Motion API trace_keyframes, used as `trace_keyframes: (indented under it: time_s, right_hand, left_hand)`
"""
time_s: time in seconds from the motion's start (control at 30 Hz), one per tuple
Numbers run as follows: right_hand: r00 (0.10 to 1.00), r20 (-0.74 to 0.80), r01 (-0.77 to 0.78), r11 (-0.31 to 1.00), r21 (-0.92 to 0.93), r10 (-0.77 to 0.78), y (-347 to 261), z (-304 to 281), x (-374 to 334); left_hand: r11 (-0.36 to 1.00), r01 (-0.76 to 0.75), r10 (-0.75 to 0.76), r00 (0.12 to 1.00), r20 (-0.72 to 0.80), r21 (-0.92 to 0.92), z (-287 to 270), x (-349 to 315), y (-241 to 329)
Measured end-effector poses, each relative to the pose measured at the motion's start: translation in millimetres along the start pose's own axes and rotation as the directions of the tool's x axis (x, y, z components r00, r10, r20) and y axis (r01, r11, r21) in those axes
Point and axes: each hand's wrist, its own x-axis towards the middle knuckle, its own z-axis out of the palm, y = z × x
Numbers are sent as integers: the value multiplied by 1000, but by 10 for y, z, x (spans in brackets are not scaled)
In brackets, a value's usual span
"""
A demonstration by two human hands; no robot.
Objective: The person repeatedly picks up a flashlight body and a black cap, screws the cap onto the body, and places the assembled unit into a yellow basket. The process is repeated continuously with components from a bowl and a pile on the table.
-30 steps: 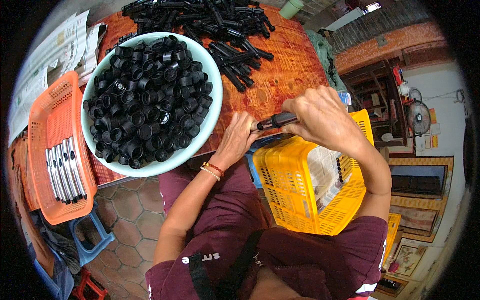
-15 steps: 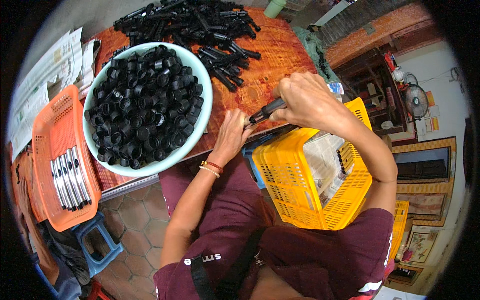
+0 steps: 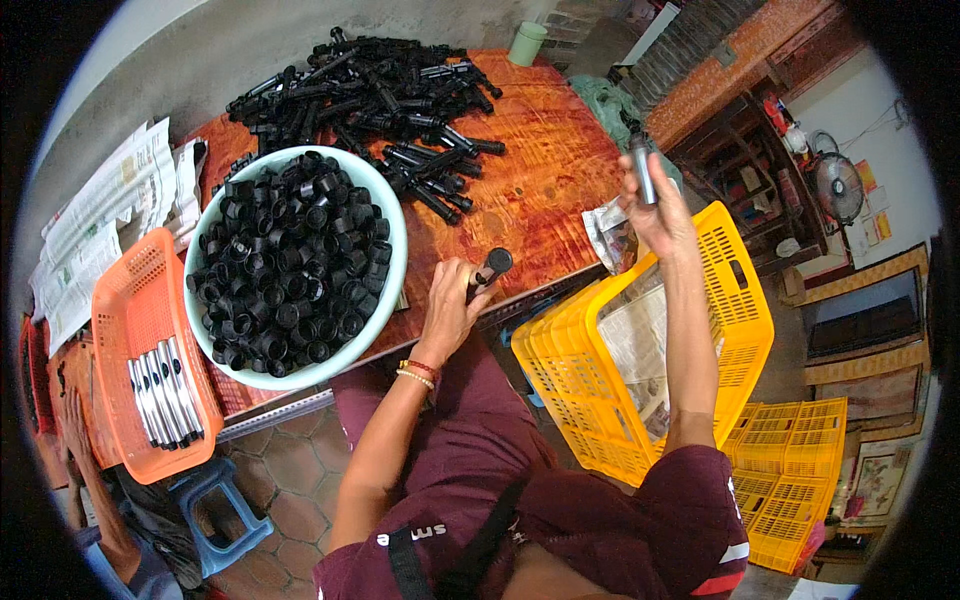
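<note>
My left hand [image 3: 455,308], with beaded bracelets at its wrist, is closed around a short black cylinder [image 3: 495,262] with a round flat end, just off the table's front edge. Farther right, my right hand [image 3: 662,215] is raised, fingers wrapped round a silver tube with a black end [image 3: 643,168]. To the left of my left hand, a pale green basin [image 3: 398,270] is heaped with small black ring-shaped caps [image 3: 290,265]. Behind it lies a pile of long black tubular parts [image 3: 370,95] on the reddish wooden table [image 3: 540,165].
An orange basket [image 3: 125,300] with several silver tubes [image 3: 165,392] stands at left. A yellow crate [image 3: 560,400] lined with newspaper is at my right, and more yellow crates [image 3: 790,470] stand behind. Another person's hand [image 3: 75,430] shows at far left, near a blue stool [image 3: 225,520].
My hands, which were together on one black tubular piece, have come apart. The right one has moved up and right with the silver tube. The whole view has shifted somewhat.
</note>
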Motion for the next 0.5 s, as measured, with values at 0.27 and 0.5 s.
trace_keyframes:
  time_s: [0.27,0.5]
  right_hand:
    - [979,-201,-29,1000,10,30,736,-599,586]
    - [903,-147,176,660,-731,-403,1274,-1156,1300]
  left_hand:
    - [941,314,-315,949,9,-125,-51,29,144]
    - [951,302,-303,953,-3,-71,-111,13,385]
